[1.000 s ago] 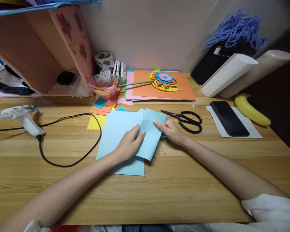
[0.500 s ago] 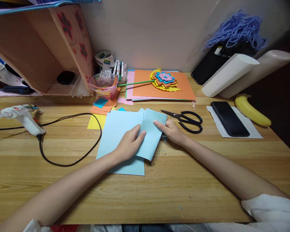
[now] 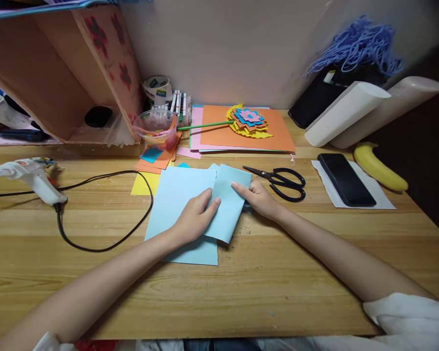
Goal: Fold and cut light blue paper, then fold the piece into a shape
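Observation:
A folded piece of light blue paper (image 3: 229, 209) is held between my two hands, tilted a little above the table. My left hand (image 3: 195, 217) grips its left side, thumb on top and the other fingers mostly hidden. At its upper right edge, my right hand (image 3: 258, 197) pinches it with the thumb on top; the fingers underneath are out of sight. Beneath lies a larger light blue sheet (image 3: 179, 195), partly covered by my left hand and the folded piece. Black-handled scissors (image 3: 278, 179) rest just beyond my right hand.
A white glue gun (image 3: 40, 180) with a looping black cord stands at left. Behind are a plastic bowl (image 3: 156, 130) of scraps and a paper flower (image 3: 249, 119) on orange paper (image 3: 212, 136). A phone (image 3: 346, 179) and a banana (image 3: 380, 168) lie at right.
Almost nothing differs. The whole view has shifted very slightly, while both hands keep the same hold on the folded paper.

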Demonstrator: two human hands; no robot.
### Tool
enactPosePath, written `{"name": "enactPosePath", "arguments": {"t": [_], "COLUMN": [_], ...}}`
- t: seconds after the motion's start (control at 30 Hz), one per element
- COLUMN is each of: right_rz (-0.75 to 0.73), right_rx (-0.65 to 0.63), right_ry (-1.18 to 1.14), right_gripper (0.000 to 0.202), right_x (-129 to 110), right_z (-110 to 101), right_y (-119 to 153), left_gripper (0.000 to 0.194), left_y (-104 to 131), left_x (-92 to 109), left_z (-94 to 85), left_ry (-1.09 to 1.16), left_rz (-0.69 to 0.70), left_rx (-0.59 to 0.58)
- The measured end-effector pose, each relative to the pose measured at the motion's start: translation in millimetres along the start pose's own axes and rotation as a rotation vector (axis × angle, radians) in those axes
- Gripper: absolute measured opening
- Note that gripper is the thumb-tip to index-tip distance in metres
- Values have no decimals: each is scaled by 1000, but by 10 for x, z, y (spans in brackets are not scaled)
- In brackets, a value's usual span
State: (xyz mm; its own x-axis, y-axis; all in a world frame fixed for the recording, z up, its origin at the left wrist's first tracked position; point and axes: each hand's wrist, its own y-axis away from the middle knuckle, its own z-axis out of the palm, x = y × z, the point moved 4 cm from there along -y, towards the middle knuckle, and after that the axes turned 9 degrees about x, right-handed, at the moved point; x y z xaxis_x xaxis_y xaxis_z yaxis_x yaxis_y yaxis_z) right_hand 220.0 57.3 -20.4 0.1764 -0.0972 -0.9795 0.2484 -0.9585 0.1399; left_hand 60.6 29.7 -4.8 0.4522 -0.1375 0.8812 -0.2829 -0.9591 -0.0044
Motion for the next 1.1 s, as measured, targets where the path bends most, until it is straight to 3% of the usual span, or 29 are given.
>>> {"name": "enactPosePath", "arguments": {"t": [1.1], "right_rz": [-7], "right_rx": [-7], "right_ry": [30], "right_gripper": [43], "right_x": [-21], "right_z": [4], "right_y": [0], "left_gripper": [26], "left_y": [-2], "left_x": [18], "left_z": [4], "left_ry": [-21], "left_rz": [16], "left_rx": [-4]}}
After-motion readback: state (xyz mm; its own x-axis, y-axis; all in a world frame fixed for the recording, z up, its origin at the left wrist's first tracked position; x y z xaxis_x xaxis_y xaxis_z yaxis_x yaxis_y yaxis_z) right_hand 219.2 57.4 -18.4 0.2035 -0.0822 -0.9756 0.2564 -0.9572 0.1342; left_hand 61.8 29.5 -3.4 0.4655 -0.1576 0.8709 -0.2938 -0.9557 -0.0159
